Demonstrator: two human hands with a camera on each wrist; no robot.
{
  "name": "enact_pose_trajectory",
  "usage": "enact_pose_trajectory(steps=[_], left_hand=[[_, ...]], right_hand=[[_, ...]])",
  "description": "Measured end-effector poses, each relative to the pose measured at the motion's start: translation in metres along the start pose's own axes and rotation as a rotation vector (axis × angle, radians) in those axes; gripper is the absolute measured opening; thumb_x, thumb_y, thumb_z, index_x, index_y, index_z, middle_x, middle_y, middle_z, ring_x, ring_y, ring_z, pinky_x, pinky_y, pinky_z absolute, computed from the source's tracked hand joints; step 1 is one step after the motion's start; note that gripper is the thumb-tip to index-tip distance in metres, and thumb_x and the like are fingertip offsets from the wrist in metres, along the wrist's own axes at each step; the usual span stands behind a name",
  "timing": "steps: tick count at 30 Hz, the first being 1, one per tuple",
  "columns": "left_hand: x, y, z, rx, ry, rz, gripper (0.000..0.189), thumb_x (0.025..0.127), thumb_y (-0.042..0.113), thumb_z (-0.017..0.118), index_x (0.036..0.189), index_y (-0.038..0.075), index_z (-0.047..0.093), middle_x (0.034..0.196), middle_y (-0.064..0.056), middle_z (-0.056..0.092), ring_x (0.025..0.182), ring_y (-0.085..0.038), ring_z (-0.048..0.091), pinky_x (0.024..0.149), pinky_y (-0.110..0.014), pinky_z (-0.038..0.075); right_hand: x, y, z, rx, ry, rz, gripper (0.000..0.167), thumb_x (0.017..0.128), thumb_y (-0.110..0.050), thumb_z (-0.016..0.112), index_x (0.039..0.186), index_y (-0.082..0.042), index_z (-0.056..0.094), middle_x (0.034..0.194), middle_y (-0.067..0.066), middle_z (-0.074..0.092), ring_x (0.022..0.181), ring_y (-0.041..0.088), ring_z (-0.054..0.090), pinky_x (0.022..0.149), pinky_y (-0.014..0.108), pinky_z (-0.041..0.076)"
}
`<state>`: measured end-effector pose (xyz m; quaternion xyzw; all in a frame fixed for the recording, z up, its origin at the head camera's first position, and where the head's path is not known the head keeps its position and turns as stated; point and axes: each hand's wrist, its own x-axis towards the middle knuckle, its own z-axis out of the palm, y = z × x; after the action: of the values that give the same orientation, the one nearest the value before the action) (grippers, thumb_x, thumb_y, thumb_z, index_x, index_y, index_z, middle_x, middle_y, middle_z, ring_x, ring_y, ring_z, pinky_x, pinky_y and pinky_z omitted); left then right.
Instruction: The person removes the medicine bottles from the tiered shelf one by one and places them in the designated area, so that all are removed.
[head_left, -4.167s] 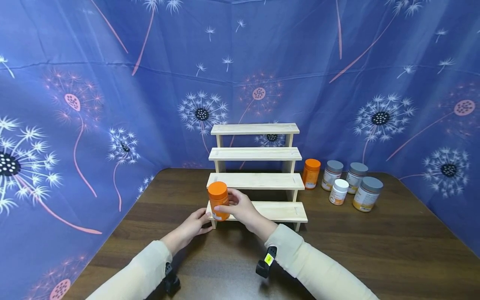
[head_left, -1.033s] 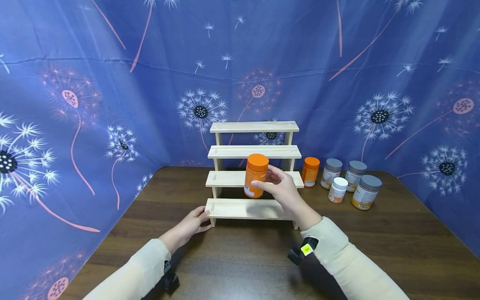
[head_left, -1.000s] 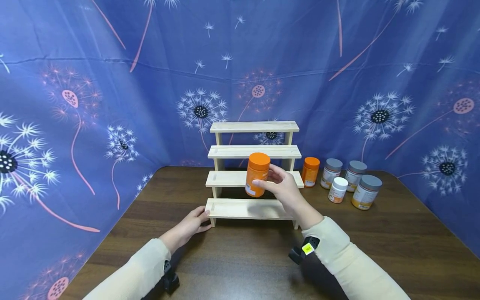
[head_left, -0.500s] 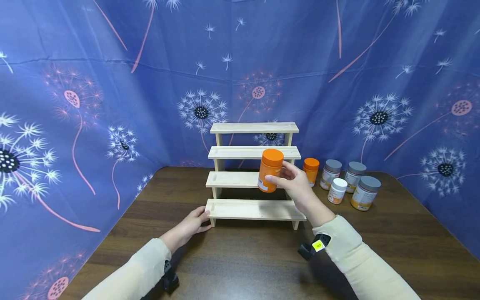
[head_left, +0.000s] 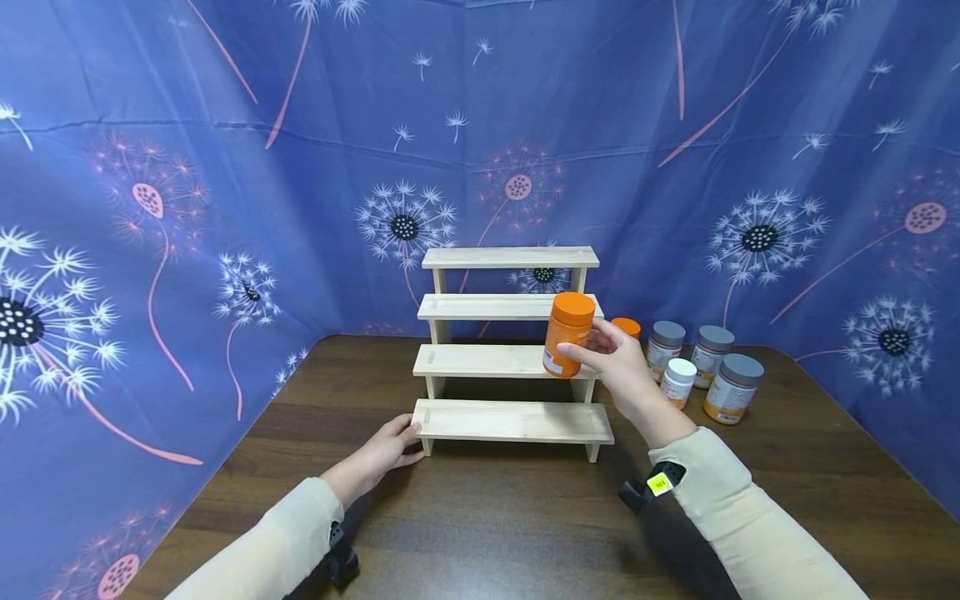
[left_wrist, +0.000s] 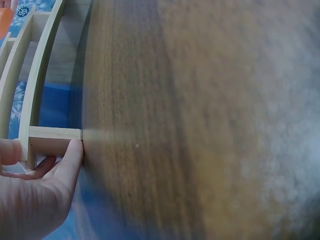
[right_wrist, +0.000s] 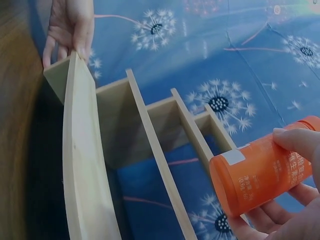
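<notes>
A pale wooden four-step display shelf [head_left: 513,419] stands on the table. My left hand [head_left: 377,457] holds the left end of its lowest step; in the left wrist view the thumb lies on the board and a finger [left_wrist: 70,167] reaches along the end leg. My right hand [head_left: 624,372] grips an orange supplement bottle [head_left: 568,335] with an orange lid, thumb on the near side and fingers round the far side. The bottle hangs slightly tilted in front of the right end of the middle steps. In the right wrist view its printed label [right_wrist: 267,172] shows.
To the shelf's right stand several bottles: another orange-lidded one [head_left: 627,327] mostly behind my right hand, a white-capped one [head_left: 678,379], and grey-lidded jars, the nearest being this jar [head_left: 733,390]. Dark wooden table [head_left: 480,525]; blue dandelion-print cloth [head_left: 322,208] hangs behind.
My right hand has carried the orange bottle from the lowest step's left end up and across to the right, partly covering the second orange bottle. My left hand stays at the lowest step's left end.
</notes>
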<state>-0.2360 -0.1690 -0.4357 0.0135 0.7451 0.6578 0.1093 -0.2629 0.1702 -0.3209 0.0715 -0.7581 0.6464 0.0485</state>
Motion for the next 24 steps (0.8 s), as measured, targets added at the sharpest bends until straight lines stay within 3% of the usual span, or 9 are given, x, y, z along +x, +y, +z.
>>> enact_pose_trajectory(steps=[7, 12, 18, 24], left_hand=[[0.0, 0.001, 0.0, -0.006, 0.002, -0.006, 0.037, 0.105, 0.008, 0.033, 0.137, -0.011, 0.036, 0.13, -0.03, 0.047, 0.132, -0.048, 0.038, 0.099, -0.046, 0.052], [0.0, 0.001, 0.0, -0.01, 0.003, -0.013, 0.038, 0.105, 0.008, 0.033, 0.138, -0.011, 0.036, 0.131, -0.031, 0.047, 0.132, -0.048, 0.038, 0.099, -0.046, 0.052], [0.0, 0.002, 0.0, -0.003, 0.003, -0.016, 0.038, 0.105, 0.008, 0.033, 0.138, -0.011, 0.035, 0.132, -0.031, 0.046, 0.131, -0.047, 0.039, 0.099, -0.046, 0.052], [0.0, 0.002, 0.0, -0.003, 0.006, -0.005, 0.037, 0.105, 0.008, 0.033, 0.137, -0.011, 0.037, 0.129, -0.03, 0.048, 0.128, -0.044, 0.043, 0.098, -0.045, 0.053]], right_hand=[[0.004, 0.004, -0.017, -0.06, 0.094, 0.0, 0.076, 0.083, -0.038, 0.076, 0.146, -0.014, 0.042, 0.124, -0.002, 0.057, 0.108, 0.008, 0.052, 0.101, 0.033, 0.044], [0.006, 0.008, -0.031, -0.069, 0.158, -0.024, 0.075, 0.084, -0.039, 0.075, 0.145, -0.012, 0.042, 0.119, -0.009, 0.057, 0.104, 0.002, 0.053, 0.106, 0.035, 0.043], [0.007, 0.018, -0.046, -0.109, 0.24, -0.037, 0.072, 0.085, -0.036, 0.074, 0.144, -0.009, 0.043, 0.11, -0.017, 0.055, 0.099, -0.001, 0.054, 0.089, 0.012, 0.045], [0.011, 0.033, -0.056, -0.116, 0.303, -0.01, 0.071, 0.086, -0.03, 0.074, 0.144, -0.006, 0.041, 0.118, -0.004, 0.055, 0.094, -0.004, 0.052, 0.081, 0.004, 0.045]])
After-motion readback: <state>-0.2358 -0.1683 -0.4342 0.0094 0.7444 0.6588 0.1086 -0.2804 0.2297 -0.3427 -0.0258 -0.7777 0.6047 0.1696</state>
